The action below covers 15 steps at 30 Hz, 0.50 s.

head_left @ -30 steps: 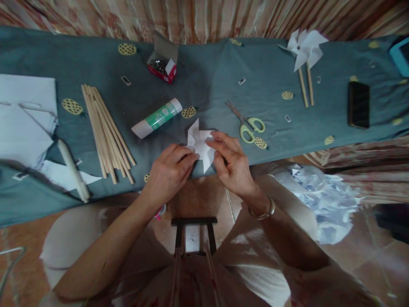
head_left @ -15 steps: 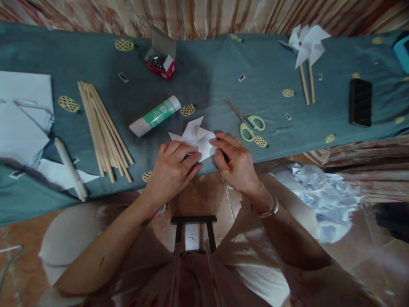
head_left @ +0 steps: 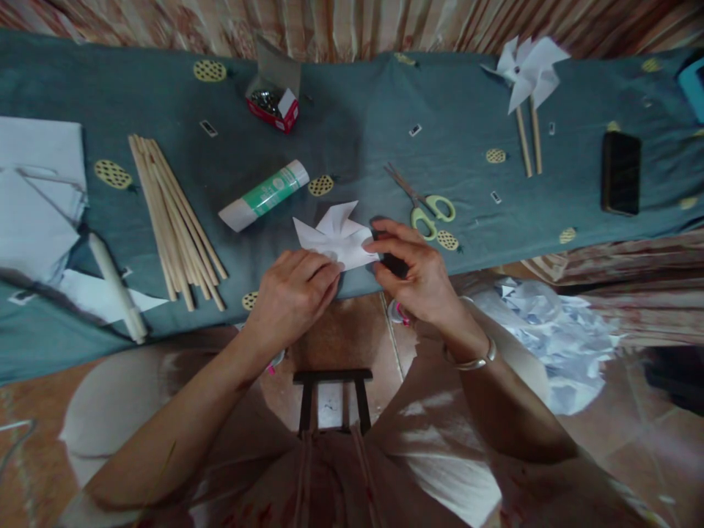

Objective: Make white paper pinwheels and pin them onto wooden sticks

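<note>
A white paper pinwheel [head_left: 344, 231] with folded blades lies near the front edge of the cloth-covered table. My left hand [head_left: 297, 293] is closed on its lower left side, thumb and fingers pressed together at the paper. At the right corner, my right hand [head_left: 415, 271] has its curved fingertips on the paper and its thumb just below, with that corner between them. Beyond the pinwheel lies a green and white glue stick [head_left: 267, 194]. Scissors [head_left: 423, 205] with light green handles rest just past my right fingers.
Wooden sticks [head_left: 173, 220] lie in a bundle at left, beside a whitish rod [head_left: 115, 286] and white paper sheets [head_left: 38, 198]. An open red box [head_left: 272, 110] holds small metal pieces. Finished pinwheels on sticks [head_left: 531, 81] and a phone [head_left: 621, 172] lie at right. Paper scraps [head_left: 555, 345] sit below.
My right hand has shifted slightly right and its fingers are spread a little more. The pinwheel has turned slightly beneath my hands. My left hand stays on it.
</note>
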Motion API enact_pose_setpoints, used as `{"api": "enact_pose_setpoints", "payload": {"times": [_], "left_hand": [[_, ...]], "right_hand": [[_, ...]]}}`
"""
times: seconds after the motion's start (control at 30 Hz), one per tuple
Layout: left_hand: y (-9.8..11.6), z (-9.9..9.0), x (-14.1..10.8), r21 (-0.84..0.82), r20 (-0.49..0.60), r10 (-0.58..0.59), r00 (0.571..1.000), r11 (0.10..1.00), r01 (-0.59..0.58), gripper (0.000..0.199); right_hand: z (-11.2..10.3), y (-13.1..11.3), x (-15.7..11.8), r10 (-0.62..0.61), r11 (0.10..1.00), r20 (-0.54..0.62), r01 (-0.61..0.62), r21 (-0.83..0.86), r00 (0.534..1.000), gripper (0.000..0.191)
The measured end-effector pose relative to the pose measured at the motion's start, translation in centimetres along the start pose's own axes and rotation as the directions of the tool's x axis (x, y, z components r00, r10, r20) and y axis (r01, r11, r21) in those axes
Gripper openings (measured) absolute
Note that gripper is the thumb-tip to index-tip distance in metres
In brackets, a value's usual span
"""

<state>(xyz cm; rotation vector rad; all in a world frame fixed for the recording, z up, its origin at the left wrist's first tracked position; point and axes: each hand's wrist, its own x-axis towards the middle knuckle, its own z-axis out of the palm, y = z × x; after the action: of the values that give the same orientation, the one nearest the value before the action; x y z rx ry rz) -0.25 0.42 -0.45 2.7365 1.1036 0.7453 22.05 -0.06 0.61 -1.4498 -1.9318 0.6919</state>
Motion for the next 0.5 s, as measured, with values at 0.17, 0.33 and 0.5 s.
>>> {"api": "enact_pose_setpoints", "payload": {"times": [0.17, 0.33, 0.5], "left_hand": [[0.11, -0.34, -0.11, -0.01, 0.02, 0.021, 1.0, 1.0, -0.021, 0.016], [0.23, -0.35, -0.16, -0.008, 0.048, 0.03, 0.998, 1.0, -0.03, 0.015], [0.6, 0.21, -0.07, -0.03, -0.026, 0.038, 0.999, 0.999, -0.039, 0.016]], "right_hand": [[-0.11, 0.22, 0.09, 0.01, 0.991, 0.022, -0.013, 0.134, 1.0, 0.011], [0.09, 0.21, 0.18, -0.01, 0.989, 0.047, 0.003, 0.147, 0.999, 0.008], [0.65, -0.39, 0.23, -0.031, 0.996, 0.039, 0.028, 0.087, 0.999, 0.009]]}}
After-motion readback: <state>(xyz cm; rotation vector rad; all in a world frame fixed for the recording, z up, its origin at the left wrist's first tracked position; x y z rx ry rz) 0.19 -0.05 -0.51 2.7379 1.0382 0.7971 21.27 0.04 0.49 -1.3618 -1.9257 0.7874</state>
